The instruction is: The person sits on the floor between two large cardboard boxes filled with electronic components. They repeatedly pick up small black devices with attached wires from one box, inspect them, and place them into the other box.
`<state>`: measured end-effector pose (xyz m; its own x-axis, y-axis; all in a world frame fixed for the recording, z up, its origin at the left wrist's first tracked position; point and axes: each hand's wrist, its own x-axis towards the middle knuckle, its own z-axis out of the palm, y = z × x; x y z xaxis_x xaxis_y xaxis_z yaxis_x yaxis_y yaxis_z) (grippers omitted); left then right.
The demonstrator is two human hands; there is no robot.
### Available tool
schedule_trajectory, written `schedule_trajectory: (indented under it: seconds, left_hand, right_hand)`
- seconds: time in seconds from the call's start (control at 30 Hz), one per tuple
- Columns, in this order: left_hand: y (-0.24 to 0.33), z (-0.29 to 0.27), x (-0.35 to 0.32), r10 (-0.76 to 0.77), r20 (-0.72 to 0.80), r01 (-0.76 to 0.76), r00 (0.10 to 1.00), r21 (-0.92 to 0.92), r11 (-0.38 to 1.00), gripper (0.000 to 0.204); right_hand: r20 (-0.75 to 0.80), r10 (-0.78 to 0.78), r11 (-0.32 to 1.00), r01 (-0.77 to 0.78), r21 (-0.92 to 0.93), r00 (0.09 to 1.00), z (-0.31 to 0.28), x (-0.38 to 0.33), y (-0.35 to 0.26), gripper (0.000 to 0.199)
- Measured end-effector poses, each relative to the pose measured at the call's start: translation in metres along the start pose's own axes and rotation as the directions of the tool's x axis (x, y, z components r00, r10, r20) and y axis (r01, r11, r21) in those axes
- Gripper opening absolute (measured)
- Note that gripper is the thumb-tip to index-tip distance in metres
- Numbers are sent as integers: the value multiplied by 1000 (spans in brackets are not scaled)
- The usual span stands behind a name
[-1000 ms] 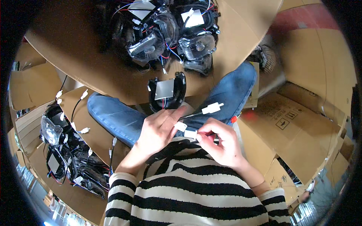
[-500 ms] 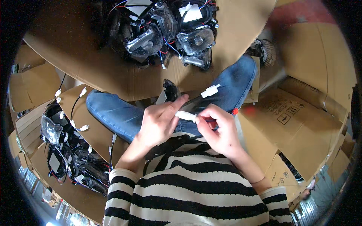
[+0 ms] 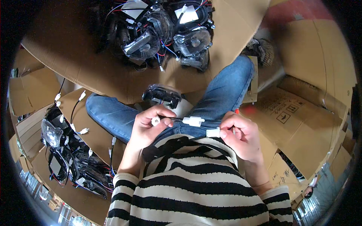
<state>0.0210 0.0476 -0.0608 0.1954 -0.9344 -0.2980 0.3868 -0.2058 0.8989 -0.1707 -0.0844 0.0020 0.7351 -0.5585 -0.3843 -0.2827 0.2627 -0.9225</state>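
My left hand [image 3: 149, 126] is closed in a pinch on a dark cable; a small white connector end [image 3: 155, 120] shows at its fingers. From that hand a larger white connector [image 3: 193, 121] sticks out to the right on the cable. My right hand [image 3: 243, 137] pinches another white connector [image 3: 213, 132], whose open end faces left. A gap separates these two larger connectors. Between my knees, just beyond my left hand, rests a black lamp unit [image 3: 162, 96] with thin coloured wires. What supports it is mostly hidden.
Ahead, a large cardboard box [image 3: 86, 71] holds several clear-lensed lamps [image 3: 192, 41] with loose wires. More lamps [image 3: 77, 162] and white-tipped cables fill a box at the left. Closed cardboard cartons [image 3: 298, 124] stand at the right, beside my knee.
My hands have moved apart, the right one rightward with a white connector. Two connectors now show separately between them. The black lamp unit, mostly covered before, is now in plain view.
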Motion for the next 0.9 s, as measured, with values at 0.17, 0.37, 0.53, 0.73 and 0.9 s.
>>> schedule_trajectory:
  seconds: [0.17, 0.37, 0.53, 0.73, 0.9]
  left_hand:
    - [-4, 1, -1, 54, 29, -54, 998, 9, 998, 13]
    - [-4, 4, -3, 32, 28, -31, 999, -30, 999, 16]
    - [-1, 14, -2, 62, 46, -65, 997, 81, 995, 17]
    - [19, 5, -27, 172, -111, -151, 979, 175, 973, 14]
    - [98, -70, -143, 625, -526, -333, 577, 547, 768, 23]
  right_hand:
    - [12, -2, 1000, 2, -8, 1000, 1, 3, 1, 3]
    - [-26, 66, 987, -69, -145, 997, 2, 2, 1, 3]
    - [-85, -76, 953, 48, -298, 993, 7, 3, 2, 4]
    - [-55, -32, 985, 22, -173, 998, -5, -2, 8, 4]
    - [-32, -58, 987, 53, -150, 998, -17, -10, 6, 2]
